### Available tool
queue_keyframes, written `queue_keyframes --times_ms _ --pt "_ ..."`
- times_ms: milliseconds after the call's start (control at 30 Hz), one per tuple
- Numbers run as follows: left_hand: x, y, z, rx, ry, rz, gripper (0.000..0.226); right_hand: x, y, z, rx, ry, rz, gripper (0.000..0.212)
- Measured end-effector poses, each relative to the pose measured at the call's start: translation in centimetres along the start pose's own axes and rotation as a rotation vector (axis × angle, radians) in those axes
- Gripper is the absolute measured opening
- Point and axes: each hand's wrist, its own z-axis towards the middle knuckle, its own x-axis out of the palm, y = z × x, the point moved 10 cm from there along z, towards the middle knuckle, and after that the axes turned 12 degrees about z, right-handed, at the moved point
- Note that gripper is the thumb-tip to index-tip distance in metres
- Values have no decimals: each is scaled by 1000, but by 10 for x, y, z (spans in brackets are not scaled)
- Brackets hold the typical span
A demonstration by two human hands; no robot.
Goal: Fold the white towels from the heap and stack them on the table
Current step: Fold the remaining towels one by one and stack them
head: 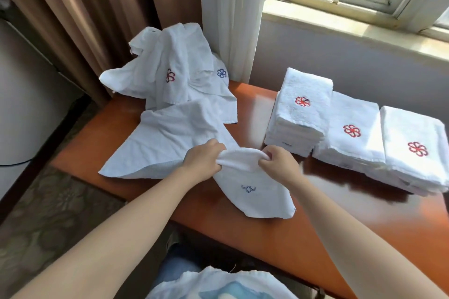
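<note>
A white towel (252, 189) with a blue embroidered mark lies rumpled near the front of the reddish wooden table (352, 233). My left hand (202, 162) and my right hand (279, 165) both grip a bunched fold of it, close together, a little above the table. Behind it, at the back left, sits the heap of loose white towels (170, 68) with red and blue flower marks. On the right stand three stacks of folded towels: a tall one (298, 116), a middle one (349, 138) and a right one (418, 153).
Brown curtains (85, 19) hang behind the heap, and a white sheer curtain (230, 14) beside them. A window sill (340, 24) runs along the back right. Patterned carpet (48, 226) lies left of the table. White cloth (218, 284) rests on my lap.
</note>
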Motion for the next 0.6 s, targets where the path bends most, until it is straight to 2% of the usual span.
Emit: queue_keyframes --times_ms 133,233,300,400,500,600 --pt "-11 14 -10 -44 -54 77 25 -12 16 -10 -47 -135 -231 18" --pt "-22 33 -19 -103 -67 271 14 -14 17 -16 31 -168 -192 26" --pt "-28 51 -25 -150 -50 415 10 -9 18 -21 115 -134 121 25" --pt "-31 84 -34 -246 -7 464 12 12 34 -34 221 -69 788 19" --pt "-34 115 -50 -334 31 303 18 24 63 -46 193 -115 1027 21" --pt "-51 143 -65 -398 -39 122 21 29 83 -60 138 -265 1088 21"
